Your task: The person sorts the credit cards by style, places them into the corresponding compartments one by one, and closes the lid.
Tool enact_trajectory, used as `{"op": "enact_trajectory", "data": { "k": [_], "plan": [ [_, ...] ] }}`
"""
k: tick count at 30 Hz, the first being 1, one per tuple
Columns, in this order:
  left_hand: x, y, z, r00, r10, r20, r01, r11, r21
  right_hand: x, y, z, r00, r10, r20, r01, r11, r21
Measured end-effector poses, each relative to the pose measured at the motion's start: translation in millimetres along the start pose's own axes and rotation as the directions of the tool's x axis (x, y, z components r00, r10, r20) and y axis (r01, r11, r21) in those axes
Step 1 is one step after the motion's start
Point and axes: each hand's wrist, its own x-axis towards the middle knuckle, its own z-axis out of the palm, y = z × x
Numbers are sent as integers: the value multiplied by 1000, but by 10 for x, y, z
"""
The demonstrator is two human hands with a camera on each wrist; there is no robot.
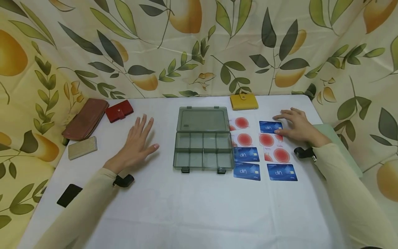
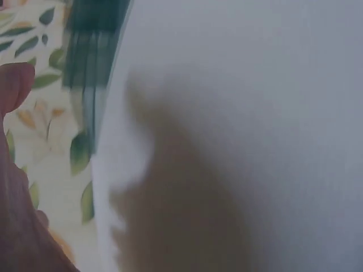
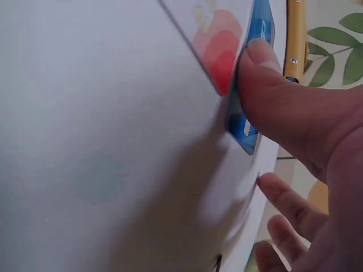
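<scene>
My left hand (image 1: 133, 148) is held with fingers spread over the white tablecloth, left of a green see-through compartment box (image 1: 202, 150) whose lid lies back. In the left wrist view its thumb (image 2: 16, 85) shows at the edge and its shadow falls on the cloth. At the right, my right hand (image 1: 293, 126) has its thumb (image 3: 258, 85) on a blue VIP card (image 1: 268, 126), with the index finger stretched past the card's far edge. Below that card lie cards with red circles (image 1: 281, 155) and another blue card (image 1: 282, 172). More blue cards (image 1: 246, 171) and red-circle cards (image 1: 244, 139) lie beside the box.
A yellow wallet (image 1: 244, 102) sits at the back. Toward the left are a brown wallet (image 1: 85, 119), a red wallet (image 1: 119, 110), a beige block-like item (image 1: 82, 148) and a black card-like item (image 1: 69, 195). A pale green flat item (image 1: 339, 148) lies under the right forearm.
</scene>
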Motion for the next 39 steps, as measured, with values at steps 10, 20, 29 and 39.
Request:
{"op": "enact_trajectory", "data": {
  "k": [10, 20, 29, 39],
  "plan": [
    [54, 414, 375, 992, 39, 122, -4, 962, -274, 89, -111, -54, 993, 113, 21, -113, 993, 17],
    [30, 638, 443, 985, -10, 170, 77, 916, -393, 6, -185, -29, 994, 105, 22, -107, 983, 149],
    [10, 688, 489, 997, 1, 83, 30, 926, -377, -137, -393, -73, 971, 123, -205, -42, 932, 360],
    [35, 678, 539, 999, 23, 36, -8, 923, -384, -287, -1014, 27, 980, 19, -198, 146, 610, 779]
  ]
}}
